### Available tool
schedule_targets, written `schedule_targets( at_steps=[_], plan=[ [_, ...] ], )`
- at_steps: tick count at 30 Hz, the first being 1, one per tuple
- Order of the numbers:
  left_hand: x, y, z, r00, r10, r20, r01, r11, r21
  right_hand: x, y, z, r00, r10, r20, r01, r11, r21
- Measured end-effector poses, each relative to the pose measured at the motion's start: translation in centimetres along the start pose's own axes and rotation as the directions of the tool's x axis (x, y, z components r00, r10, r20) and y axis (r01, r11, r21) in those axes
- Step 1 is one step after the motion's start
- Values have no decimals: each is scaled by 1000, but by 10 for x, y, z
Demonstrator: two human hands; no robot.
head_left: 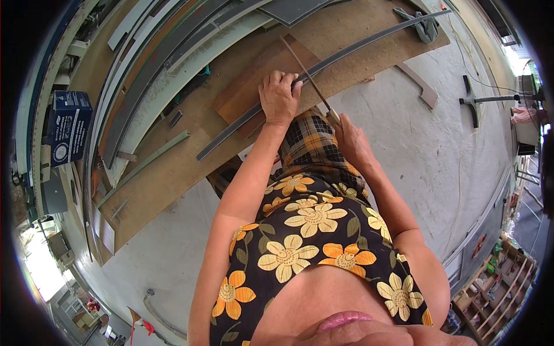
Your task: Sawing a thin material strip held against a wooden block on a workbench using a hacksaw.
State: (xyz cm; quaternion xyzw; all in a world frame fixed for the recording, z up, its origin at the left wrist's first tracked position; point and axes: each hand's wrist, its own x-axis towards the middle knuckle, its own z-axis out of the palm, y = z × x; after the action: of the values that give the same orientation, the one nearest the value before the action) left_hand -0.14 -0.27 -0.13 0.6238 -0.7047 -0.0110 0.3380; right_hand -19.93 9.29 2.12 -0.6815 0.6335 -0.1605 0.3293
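My left hand [280, 97] is closed around a long dark grey strip [231, 131], pressing it against a brown wooden board [242, 95]. The strip runs diagonally over the workbench [158, 202], from near left to far right. In my right hand [353, 141] is the pale handle of what looks like a hand saw, its fingers wrapped round it. The narrow brown saw blade [316, 87], seen nearly edge-on, crosses the strip just right of my left hand. How deep it sits in the strip cannot be made out.
Long strips and panels [147, 98] lie stacked along the far left. A green strip [153, 161] and short offcuts rest on the bench. A grey cloth [426, 27] lies at the far right end. A blue box [70, 127] stands left; a black T-shaped stand [473, 101] is at right.
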Motion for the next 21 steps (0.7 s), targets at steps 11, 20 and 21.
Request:
schedule_targets(
  at_steps=[11, 20, 21],
  plan=[
    [0, 1, -2, 1000, 15, 4, -15, 1000, 19, 13, -9, -2, 1000, 26, -9, -27, 998, -63],
    [0, 1, -1, 1000, -8, 18, 7, 1000, 30, 15, -3, 3, 999, 32, 3, -32, 997, -70],
    [0, 1, 0, 1000, -2, 7, 2, 1000, 24, 14, -3, 2, 999, 33, 5, -32, 997, -72]
  ],
)
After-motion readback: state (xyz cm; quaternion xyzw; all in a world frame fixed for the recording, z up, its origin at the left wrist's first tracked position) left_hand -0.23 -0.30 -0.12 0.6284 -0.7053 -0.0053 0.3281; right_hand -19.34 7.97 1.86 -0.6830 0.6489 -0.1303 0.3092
